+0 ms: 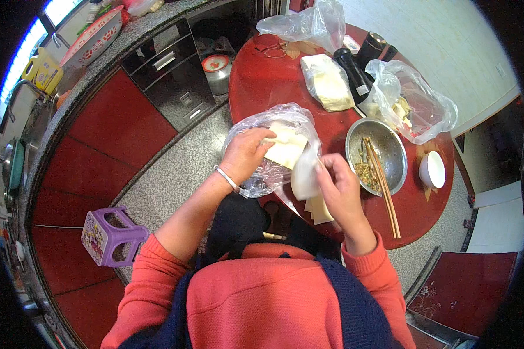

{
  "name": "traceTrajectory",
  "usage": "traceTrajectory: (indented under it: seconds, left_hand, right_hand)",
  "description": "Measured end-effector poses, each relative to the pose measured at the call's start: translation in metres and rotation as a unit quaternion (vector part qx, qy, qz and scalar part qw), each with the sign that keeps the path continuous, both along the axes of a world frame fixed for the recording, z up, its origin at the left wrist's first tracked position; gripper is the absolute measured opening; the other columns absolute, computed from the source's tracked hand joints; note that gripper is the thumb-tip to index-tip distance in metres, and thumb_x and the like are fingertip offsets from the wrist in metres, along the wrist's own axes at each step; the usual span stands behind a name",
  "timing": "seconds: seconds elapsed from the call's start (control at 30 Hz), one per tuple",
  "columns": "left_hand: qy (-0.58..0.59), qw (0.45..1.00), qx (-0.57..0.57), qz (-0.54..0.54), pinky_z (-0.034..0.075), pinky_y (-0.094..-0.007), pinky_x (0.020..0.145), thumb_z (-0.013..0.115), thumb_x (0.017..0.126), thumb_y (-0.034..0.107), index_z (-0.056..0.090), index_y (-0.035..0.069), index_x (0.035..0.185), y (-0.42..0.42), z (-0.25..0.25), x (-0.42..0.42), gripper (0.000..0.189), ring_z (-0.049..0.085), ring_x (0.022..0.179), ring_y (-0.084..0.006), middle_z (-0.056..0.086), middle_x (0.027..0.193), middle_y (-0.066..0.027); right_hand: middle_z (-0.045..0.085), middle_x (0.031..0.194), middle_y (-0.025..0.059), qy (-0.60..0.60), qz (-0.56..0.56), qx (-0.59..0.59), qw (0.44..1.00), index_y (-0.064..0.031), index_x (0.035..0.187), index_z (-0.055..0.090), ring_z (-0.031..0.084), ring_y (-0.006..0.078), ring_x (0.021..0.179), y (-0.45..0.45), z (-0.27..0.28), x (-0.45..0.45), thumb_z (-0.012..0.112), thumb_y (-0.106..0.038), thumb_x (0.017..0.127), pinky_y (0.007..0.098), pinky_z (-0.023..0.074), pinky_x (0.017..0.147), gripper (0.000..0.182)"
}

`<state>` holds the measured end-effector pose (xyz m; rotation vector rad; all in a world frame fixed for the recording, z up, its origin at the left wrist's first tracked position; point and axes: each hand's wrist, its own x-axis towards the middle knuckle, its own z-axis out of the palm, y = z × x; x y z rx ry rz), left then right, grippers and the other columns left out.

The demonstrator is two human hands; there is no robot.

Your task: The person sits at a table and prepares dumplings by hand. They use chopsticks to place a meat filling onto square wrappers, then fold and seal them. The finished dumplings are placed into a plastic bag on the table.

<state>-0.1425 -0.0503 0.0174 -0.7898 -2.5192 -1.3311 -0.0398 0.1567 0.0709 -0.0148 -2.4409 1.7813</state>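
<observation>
My left hand, with a silver bangle at the wrist, rests on a stack of pale dough wrappers lying in a clear plastic bag. Between the thumb and fingers of my right hand hangs a thin wrapper, blurred. More wrappers lie at the table's edge below it. Right of my hand stands a steel bowl with chopped filling in it. Wooden chopsticks lean across its rim.
The round red table also carries a wrapped pack of wrappers, dark bottles, glasses, an open plastic bag and a white bowl. A purple stool stands on the floor at left, near red cabinets.
</observation>
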Motion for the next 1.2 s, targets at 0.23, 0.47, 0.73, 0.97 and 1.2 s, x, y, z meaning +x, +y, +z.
traceTrajectory:
  seconds: [0.23,0.47,0.73,0.97,1.2]
  left_hand:
    - [0.074,0.986,-0.137,-0.066,0.046,-0.0403,0.087,0.071,0.074,0.015,0.066,0.008,0.101,0.013,-0.011,-0.001,0.027,0.059,0.096,-0.0313,0.065,0.102,-0.0114]
    - [0.057,0.981,-0.177,-0.048,0.046,-0.0412,0.085,0.073,0.073,0.02,0.066,0.011,0.098,0.016,-0.013,-0.001,0.027,0.056,0.098,-0.0327,0.061,0.107,-0.0087]
    - [0.055,0.986,-0.144,-0.06,0.046,-0.0415,0.082,0.073,0.072,0.018,0.064,0.008,0.087,0.015,-0.015,-0.003,0.021,0.058,0.096,-0.0319,0.062,0.099,-0.009]
    - [0.075,0.985,-0.147,-0.049,0.047,-0.0402,0.079,0.068,0.078,0.022,0.066,0.009,0.084,0.016,-0.018,-0.006,0.014,0.059,0.09,-0.0303,0.065,0.092,-0.0067]
    - [0.041,0.991,-0.129,-0.011,0.048,-0.0407,0.077,0.066,0.082,0.023,0.067,0.01,0.085,0.019,-0.015,-0.005,0.013,0.06,0.087,-0.0309,0.066,0.089,-0.0069]
  right_hand:
    - [0.059,0.087,-0.0011,-0.12,0.041,-0.115,0.985,-0.0006,0.098,0.059,0.051,0.0037,0.08,0.032,-0.009,0.046,0.06,-0.012,0.092,0.022,0.044,0.07,0.013]
    - [0.062,0.099,0.0199,0.012,-0.1,0.365,0.926,0.0,0.102,0.058,0.06,0.0396,0.089,0.044,-0.038,0.066,0.063,-0.01,0.085,0.0437,0.0502,0.076,0.021]
    - [0.062,0.101,0.0139,0.168,-0.053,0.402,0.899,-0.0038,0.1,0.061,0.062,0.0333,0.087,0.021,-0.026,0.047,0.067,-0.011,0.08,0.041,0.0512,0.075,0.022]
    - [0.062,0.094,0.0135,0.204,0.005,0.323,0.924,-0.0041,0.092,0.061,0.062,0.0319,0.085,0.0,-0.029,0.009,0.066,-0.011,0.082,0.0405,0.0495,0.072,0.014]
    - [0.061,0.098,0.0153,0.15,0.0,0.309,0.939,-0.0023,0.1,0.06,0.059,0.034,0.091,0.001,-0.042,-0.009,0.068,-0.008,0.079,0.0418,0.048,0.079,0.023]
